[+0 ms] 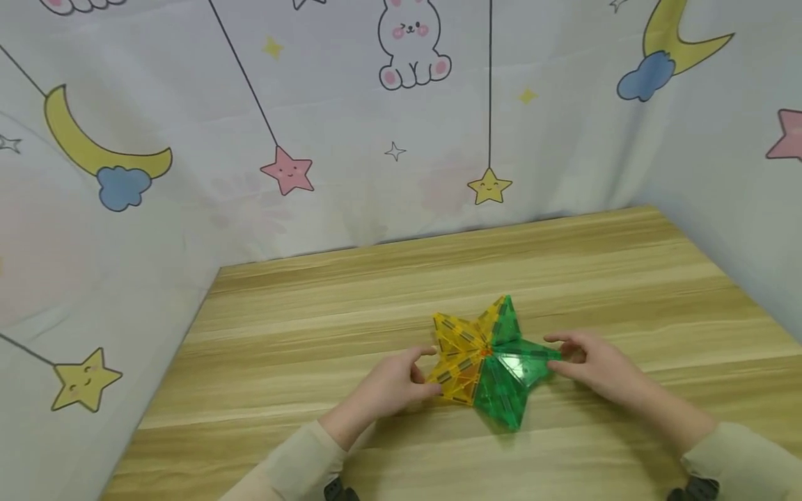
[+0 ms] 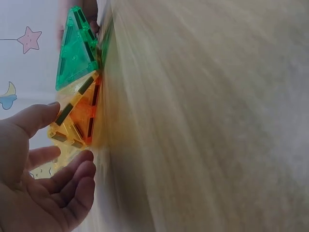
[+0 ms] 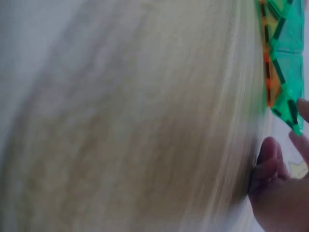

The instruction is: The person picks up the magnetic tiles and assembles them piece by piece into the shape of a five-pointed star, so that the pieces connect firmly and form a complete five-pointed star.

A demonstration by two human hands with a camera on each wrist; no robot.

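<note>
A star built of translucent magnetic tiles (image 1: 515, 363) sits on the wooden table, raised at its centre. Its left half is yellow with some orange, its right half green. My left hand (image 1: 401, 379) has thumb and index finger around the lower-left yellow point; in the left wrist view the thumb lies against a yellow tile edge (image 2: 72, 108), the other fingers curled below. On the opposite side, my right hand (image 1: 601, 365) holds the green right point between thumb and index finger. In the right wrist view that green tip (image 3: 292, 118) meets the fingertips.
The wood-grain table (image 1: 313, 327) extends around the star on all sides. A white cloth (image 1: 351, 139) printed with moons, stars and a rabbit hangs behind the table and along both sides. Pale sleeves (image 1: 301, 456) cover the forearms.
</note>
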